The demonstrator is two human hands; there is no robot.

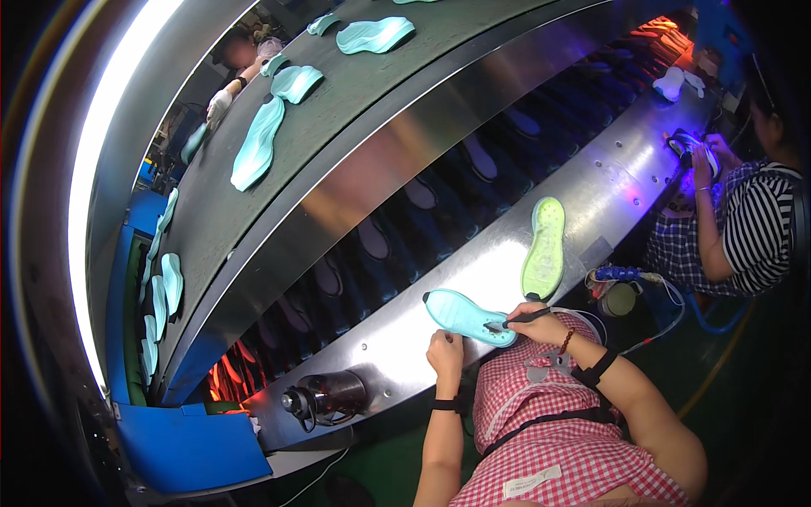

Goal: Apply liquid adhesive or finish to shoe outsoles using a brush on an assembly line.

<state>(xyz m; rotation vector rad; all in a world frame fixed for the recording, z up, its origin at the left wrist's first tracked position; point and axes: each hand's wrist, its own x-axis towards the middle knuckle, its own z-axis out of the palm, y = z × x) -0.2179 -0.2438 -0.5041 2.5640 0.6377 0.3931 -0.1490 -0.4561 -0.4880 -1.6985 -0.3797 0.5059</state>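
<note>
Left hand (445, 351) pins the near edge of a blue sole (467, 316), fingers curled down on it, so it lies flat and steady on the steel ledge (591, 190). Right hand (541, 325) closed around a dark brush (517, 319), pen-style grip, tip touching the sole's heel end; that grip looks chosen for fine control along the edge. The sole lies bottom side up, just in front of the person's chest, toe pointing left.

A green sole (545, 247) lies on the same ledge, just beyond the right hand, apart from the blue one, within easy reach. A black bottle (325, 395) lies on its side at the ledge's left end, well clear of the hands. A small blue tool with a cord (621, 275) hangs at the ledge's near edge, right of the green sole.

Above, a dark belt (338, 110) carries several pale blue soles (258, 142), spaced along it. Below it, a lower tunnel shows dim rows of soles under orange and violet light.

1 co-worker in a striped top (756, 232) sits to the right, hands on a shoe under violet light. Another person's gloved hand (220, 106) reaches toward the belt at top left.
</note>
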